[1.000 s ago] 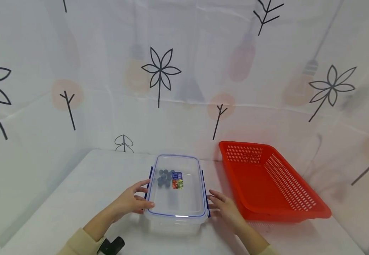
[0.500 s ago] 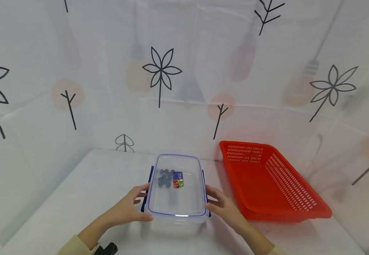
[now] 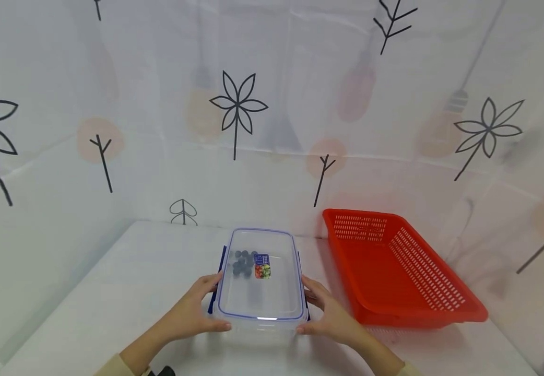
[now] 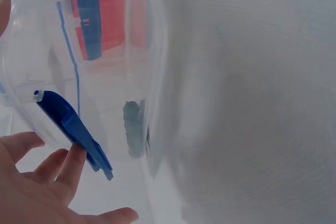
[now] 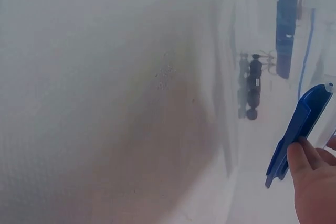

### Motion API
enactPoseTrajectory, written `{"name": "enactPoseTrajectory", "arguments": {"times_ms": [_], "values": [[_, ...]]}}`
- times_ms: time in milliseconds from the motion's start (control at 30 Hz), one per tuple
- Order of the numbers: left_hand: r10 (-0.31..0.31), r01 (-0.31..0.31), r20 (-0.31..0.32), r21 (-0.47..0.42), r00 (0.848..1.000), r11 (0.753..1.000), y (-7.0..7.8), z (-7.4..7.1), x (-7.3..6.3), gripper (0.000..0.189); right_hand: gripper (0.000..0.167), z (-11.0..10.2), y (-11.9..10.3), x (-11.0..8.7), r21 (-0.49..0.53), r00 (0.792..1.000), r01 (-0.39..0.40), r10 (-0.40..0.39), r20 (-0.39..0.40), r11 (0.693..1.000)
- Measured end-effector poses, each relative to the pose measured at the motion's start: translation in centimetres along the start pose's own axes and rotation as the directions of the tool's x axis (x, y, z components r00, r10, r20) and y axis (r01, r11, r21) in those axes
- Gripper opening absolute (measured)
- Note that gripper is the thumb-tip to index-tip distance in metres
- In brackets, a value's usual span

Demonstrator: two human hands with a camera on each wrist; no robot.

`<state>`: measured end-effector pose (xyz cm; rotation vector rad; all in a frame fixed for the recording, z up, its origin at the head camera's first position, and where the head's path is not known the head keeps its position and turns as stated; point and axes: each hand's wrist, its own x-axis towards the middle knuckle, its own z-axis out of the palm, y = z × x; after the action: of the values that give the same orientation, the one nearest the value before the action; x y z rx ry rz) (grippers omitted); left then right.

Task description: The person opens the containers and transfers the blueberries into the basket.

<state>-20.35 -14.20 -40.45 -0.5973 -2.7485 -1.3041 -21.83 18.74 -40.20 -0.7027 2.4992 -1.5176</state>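
A clear lidded food container (image 3: 267, 300) with a blue seal line stands on the table, a coloured label (image 3: 262, 266) on its lid. Through the plastic shows a bunch of dark round grapes (image 5: 254, 90). My left hand (image 3: 189, 316) is at the left side, a fingertip touching the blue latch (image 4: 73, 127), which sticks outward. At the right side, my right hand (image 3: 335, 318) has fingertips against the other outward-tilted blue latch (image 5: 299, 129). Both thumbs lie near the front corners. The fingers are spread or loosely bent; neither hand wraps round the container.
A red perforated plastic basket (image 3: 363, 284) stands close by on the right of the white table (image 3: 159, 271). Behind the table hangs a white patterned cloth (image 3: 272, 183), with more cloth at both sides.
Both thumbs have moved down from the lid edge to the front corners. My right hand has come closer against its side. The container and basket stay in place.
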Motion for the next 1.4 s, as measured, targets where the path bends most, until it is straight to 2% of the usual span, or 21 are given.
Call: {"name": "enactPoseTrajectory", "arguments": {"times_ms": [200, 333, 700, 900, 1233, 1400], "values": [[-0.043, 0.043, -0.02, 0.015, 0.999, 0.999, -0.04, 0.09, -0.01, 0.106, 0.1, 0.0, 0.01, 0.02, -0.02, 0.999, 0.049, -0.049, -0.003, 0.999], [-0.053, 0.053, -0.024, 0.015, 0.998, 0.998, -0.08, 0.07, -0.1, 0.106, 0.1, 0.08, -0.14, 0.06, -0.015, 0.999, 0.054, -0.054, -0.006, 0.998], [-0.031, 0.031, -0.016, -0.027, 0.999, 0.999, 0.13, -0.03, -0.12, 0.111, 0.101, 0.09, -0.51, -0.09, 0.011, 0.999, -0.04, 0.04, 0.02, 0.999], [-0.049, 0.049, -0.005, -0.002, 0.999, 0.999, -0.08, 0.12, 0.1, 0.113, 0.102, 0.1, -0.58, -0.06, 0.0, 0.997, -0.073, 0.073, 0.025, 0.997], [-0.021, 0.021, -0.023, 0.023, 1.0, 1.0, -0.7, 0.18, 0.11, 0.112, 0.101, 0.24, -0.56, -0.02, -0.018, 0.998, -0.059, 0.059, 0.017, 0.998], [-0.037, 0.037, -0.011, 0.017, 0.999, 0.999, -0.72, 0.18, 0.15, 0.111, 0.102, 0.24, -0.56, -0.04, -0.042, 0.998, -0.061, 0.062, 0.021, 0.997]]}}
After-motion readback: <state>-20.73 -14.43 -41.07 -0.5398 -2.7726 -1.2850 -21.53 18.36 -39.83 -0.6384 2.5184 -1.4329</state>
